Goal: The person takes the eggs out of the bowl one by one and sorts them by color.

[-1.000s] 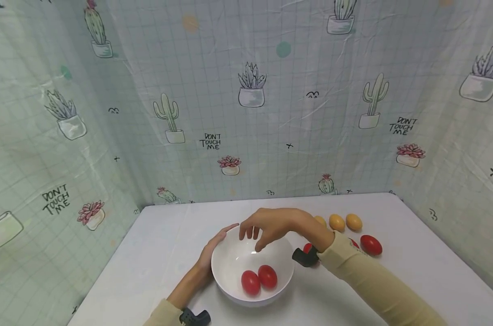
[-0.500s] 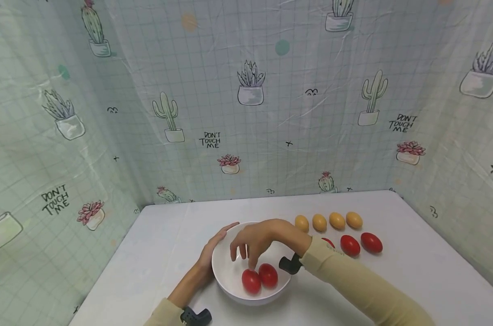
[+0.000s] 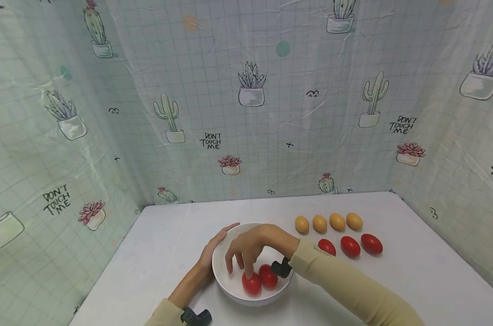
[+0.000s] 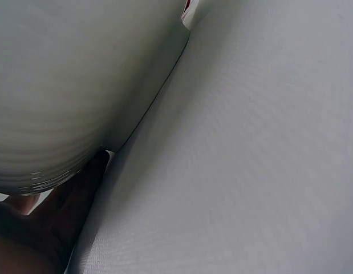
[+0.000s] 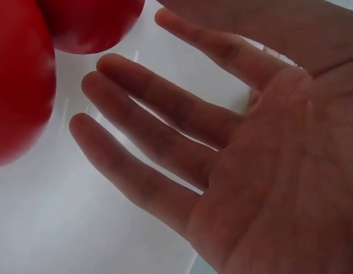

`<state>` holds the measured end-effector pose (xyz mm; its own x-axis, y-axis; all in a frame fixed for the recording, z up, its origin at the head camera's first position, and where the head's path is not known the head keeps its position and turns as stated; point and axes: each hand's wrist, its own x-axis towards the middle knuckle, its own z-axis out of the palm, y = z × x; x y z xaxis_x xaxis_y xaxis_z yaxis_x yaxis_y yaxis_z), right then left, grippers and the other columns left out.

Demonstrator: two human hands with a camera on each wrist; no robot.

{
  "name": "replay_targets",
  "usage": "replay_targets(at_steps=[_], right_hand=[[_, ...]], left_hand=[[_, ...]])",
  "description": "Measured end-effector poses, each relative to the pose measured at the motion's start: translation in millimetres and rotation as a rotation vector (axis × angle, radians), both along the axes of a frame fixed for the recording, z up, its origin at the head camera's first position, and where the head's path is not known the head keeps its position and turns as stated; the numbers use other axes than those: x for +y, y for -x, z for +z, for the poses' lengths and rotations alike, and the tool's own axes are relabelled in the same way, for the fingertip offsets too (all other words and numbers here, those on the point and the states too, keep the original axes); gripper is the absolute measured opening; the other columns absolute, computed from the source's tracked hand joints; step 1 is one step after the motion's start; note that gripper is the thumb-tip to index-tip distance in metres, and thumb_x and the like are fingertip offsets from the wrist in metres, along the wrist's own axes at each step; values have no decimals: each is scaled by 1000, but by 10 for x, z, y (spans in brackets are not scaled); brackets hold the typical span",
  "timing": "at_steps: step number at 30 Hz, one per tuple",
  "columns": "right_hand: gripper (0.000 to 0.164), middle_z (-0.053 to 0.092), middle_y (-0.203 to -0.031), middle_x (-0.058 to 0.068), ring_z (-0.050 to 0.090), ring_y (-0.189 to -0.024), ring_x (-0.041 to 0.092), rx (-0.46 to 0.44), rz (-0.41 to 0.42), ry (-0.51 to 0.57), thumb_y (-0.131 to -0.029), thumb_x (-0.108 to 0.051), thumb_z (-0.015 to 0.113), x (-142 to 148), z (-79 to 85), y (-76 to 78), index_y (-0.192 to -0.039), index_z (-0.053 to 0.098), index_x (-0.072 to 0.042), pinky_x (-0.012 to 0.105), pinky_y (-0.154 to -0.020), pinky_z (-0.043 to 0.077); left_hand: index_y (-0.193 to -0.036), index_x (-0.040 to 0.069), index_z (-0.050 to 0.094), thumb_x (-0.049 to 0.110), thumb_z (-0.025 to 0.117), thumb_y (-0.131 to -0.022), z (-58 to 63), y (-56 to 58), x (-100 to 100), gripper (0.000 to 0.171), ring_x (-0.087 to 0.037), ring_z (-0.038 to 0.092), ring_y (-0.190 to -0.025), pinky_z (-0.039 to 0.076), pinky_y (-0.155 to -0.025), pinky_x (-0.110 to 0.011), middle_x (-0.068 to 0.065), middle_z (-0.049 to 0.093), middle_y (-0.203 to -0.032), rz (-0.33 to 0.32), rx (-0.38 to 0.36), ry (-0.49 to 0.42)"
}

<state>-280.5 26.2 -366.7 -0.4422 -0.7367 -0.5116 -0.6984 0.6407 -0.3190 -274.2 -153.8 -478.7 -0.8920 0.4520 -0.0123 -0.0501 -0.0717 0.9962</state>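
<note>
A white bowl (image 3: 223, 286) stands on the white table with two glossy red egg-shaped pieces, perhaps tomatoes, lying side by side in it: a left one (image 3: 252, 286) and a right one (image 3: 268, 277). My left hand (image 3: 207, 257) rests along the bowl's left outer side, its fingers reaching up by the rim; in the left wrist view part of that hand (image 4: 68, 211) touches the bowl's base. Over the inside of the bowl hovers my right hand (image 3: 248, 244), fingers spread and pointing down. The right wrist view shows the palm (image 5: 279, 171) with nothing in it, fingers apart from the red pieces.
To the right of the bowl, more red egg-shaped pieces (image 3: 350, 246) lie in a row, partly behind the right sleeve (image 3: 344, 280). Several smaller yellow ones (image 3: 319, 223) line up behind them. A cactus-print curtain (image 3: 287, 113) surrounds the table (image 3: 169, 235).
My right hand has moved left and lower into the bowl, towards the left red piece. The row of red pieces at the right is less covered now. The left hand and bowl stay put.
</note>
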Motion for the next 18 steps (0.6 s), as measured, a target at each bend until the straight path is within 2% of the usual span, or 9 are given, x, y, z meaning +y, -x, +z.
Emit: replay_targets(at_steps=[10, 18], right_hand=[[35, 70, -94, -8, 67, -85, 7, -95, -16, -47, -83, -11, 85, -39, -11, -34, -107, 74, -34, 24, -79, 59], [37, 69, -95, -6, 66, -84, 9, -134, -38, -83, -82, -6, 84, -72, -33, -39, -106, 74, -32, 26, -81, 60]], left_hand=[[-162, 20, 33, 45, 21, -112, 11, -15, 11, 56, -8, 56, -135, 47, -110, -21, -7, 45, -161, -10, 9, -24], [-162, 19, 32, 43, 20, -113, 14, -19, 5, 56, -8, 57, -134, 47, -110, -22, -11, 42, -163, -15, 3, -38]])
